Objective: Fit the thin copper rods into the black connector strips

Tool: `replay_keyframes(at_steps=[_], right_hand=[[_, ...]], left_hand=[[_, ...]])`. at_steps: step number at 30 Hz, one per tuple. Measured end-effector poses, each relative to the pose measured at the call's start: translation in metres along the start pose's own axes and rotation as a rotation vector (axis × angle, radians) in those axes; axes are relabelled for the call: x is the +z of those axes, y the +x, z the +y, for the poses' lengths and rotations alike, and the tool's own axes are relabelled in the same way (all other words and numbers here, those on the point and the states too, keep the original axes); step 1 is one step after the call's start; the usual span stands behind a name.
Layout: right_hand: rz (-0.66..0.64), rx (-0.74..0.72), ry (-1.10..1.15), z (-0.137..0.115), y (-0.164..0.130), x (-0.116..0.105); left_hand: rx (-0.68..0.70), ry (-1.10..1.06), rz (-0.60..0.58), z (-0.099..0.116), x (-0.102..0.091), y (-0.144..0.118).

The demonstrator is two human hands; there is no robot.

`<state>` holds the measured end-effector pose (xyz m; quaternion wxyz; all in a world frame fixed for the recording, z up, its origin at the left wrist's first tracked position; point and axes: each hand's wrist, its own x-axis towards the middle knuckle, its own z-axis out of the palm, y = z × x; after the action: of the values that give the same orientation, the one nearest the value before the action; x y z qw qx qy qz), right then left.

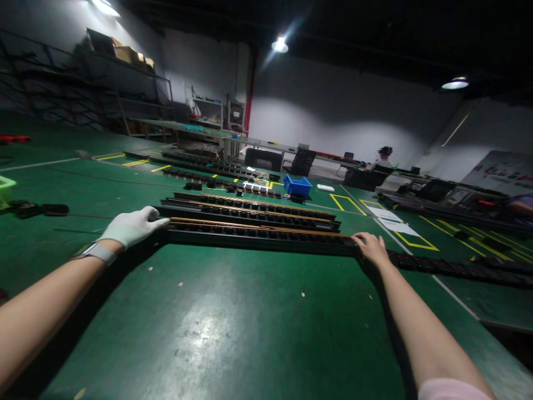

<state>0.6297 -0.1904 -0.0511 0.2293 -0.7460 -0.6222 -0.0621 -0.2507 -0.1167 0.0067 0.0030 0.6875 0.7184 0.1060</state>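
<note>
My left hand (131, 226), in a white glove with a grey band at the wrist, pinches the left end of thin copper-coloured strips (262, 227). At their right end, the bare fingers of my right hand (372, 248) close on them. The strips stretch lengthwise over a long black channel (258, 240) lined with dark blocks. Whether they rest on the blocks or hang just above, I cannot tell. Behind it lie more black channels (250, 208), parallel to the first and also carrying copper-coloured strips.
A blue bin (297, 186) and a white object (325, 188) stand farther back on the green table (233, 311). White papers (393, 221) lie at the right near yellow tape outlines. Rows of black parts (220, 182) run behind the channels. A person (383, 158) sits far back.
</note>
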Motion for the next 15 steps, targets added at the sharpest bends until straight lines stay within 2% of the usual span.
replay_keyframes(at_steps=[6,15], right_hand=[[0.006,0.014,0.01,0.005,0.0012,0.0036],[0.002,0.033,0.008,0.0033,0.0022,0.0026]], left_hand=[[0.017,0.019,0.088,-0.0018,0.004,0.0022],[0.023,0.04,0.13,0.0013,0.0018,0.0017]])
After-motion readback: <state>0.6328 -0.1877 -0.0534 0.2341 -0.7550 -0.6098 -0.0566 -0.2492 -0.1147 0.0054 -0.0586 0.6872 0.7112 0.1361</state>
